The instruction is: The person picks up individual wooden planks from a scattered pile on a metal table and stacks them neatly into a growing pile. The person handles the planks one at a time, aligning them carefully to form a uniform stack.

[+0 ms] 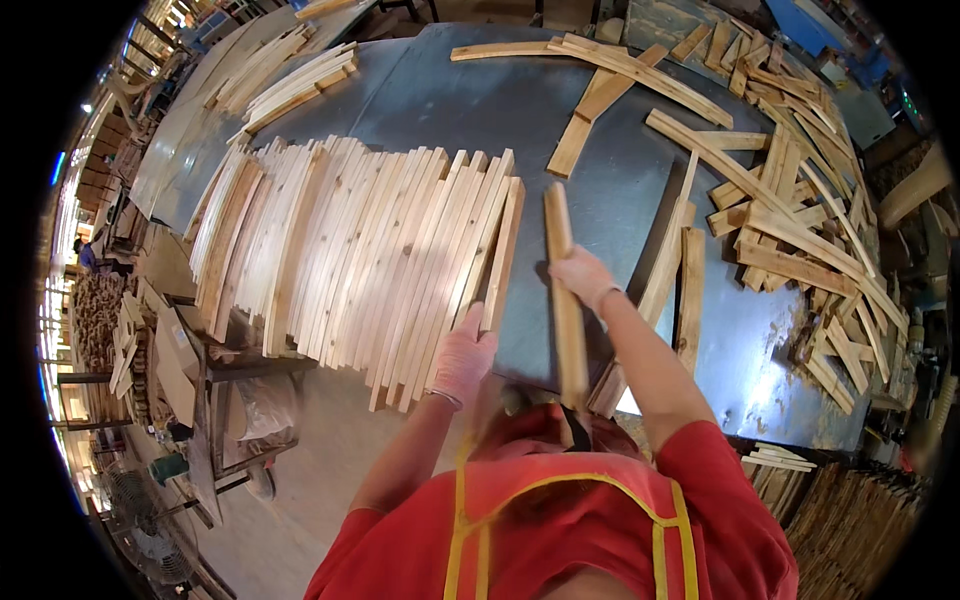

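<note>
My right hand (583, 278), in a pale glove, is closed round the middle of a wooden strip (566, 310). This strip is held lengthwise over the metal table, its near end blurred. To its left, my left hand (465, 357), also gloved, grips the near end of the rightmost wooden strip (507, 245) beside a long row. That row of pale wooden strips (350, 250) lies side by side, near ends jutting past the table edge. A narrow gap runs between the rightmost strip and the row. Part of the left fingers is hidden.
A jumbled pile of wooden strips (790, 215) covers the right of the metal table (440, 95). Several longer strips (640, 75) lie crossed at the far side. More strips (300, 85) are stacked far left. A floor fan (140, 525) stands at the lower left.
</note>
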A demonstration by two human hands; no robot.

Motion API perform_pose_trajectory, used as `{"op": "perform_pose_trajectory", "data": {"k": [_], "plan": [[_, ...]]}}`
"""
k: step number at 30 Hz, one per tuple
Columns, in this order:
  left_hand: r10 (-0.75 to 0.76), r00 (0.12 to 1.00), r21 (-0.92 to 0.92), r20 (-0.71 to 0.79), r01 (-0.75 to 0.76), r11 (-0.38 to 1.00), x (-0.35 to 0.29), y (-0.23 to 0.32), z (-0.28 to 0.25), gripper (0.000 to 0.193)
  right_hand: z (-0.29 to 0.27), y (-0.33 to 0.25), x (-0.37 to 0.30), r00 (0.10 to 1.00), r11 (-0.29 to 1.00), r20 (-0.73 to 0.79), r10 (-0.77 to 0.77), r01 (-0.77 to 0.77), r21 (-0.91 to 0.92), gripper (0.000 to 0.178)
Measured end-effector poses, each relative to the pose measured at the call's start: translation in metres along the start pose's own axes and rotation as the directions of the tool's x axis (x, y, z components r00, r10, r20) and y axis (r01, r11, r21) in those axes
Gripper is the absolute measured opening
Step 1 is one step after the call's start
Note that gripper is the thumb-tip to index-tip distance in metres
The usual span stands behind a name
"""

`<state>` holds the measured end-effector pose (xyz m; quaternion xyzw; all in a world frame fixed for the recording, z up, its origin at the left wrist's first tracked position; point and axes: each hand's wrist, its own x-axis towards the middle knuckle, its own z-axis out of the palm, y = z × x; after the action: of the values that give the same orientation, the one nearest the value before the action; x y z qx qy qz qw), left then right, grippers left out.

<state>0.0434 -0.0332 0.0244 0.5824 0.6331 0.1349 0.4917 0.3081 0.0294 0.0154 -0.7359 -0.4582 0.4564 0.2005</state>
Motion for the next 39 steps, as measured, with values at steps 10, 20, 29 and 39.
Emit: {"op": "perform_pose_trajectory", "data": {"k": [10,20,29,39], "plan": [[0.431,0.902,0.843,0.024,-0.25,0.477,-0.03,-0.052,-0.016,0.08,-0.001,0.0,-0.04,0.911,0.813,-0.377,-0.169,-0.088,-0.576,0.086],[0.496,0.866,0.868,0.066,-0.294,0.399,-0.021,-0.056,-0.01,0.069,-0.038,0.104,-0.054,0.806,0.868,-0.563,0.18,-0.4,-0.295,0.097],[0.483,0.872,0.706,0.074,-0.388,0.592,-0.035,0.011,0.072,0.091,-0.116,0.089,-0.023,0.738,0.529,-0.271,-0.618,0.136,-0.838,0.066],[0.12,0.987,0.764,0.107,-0.159,0.626,-0.034,-0.014,0.074,0.091,-0.187,0.079,-0.021,0.909,0.752,-0.208,-0.361,0.152,-0.642,0.063]]}}
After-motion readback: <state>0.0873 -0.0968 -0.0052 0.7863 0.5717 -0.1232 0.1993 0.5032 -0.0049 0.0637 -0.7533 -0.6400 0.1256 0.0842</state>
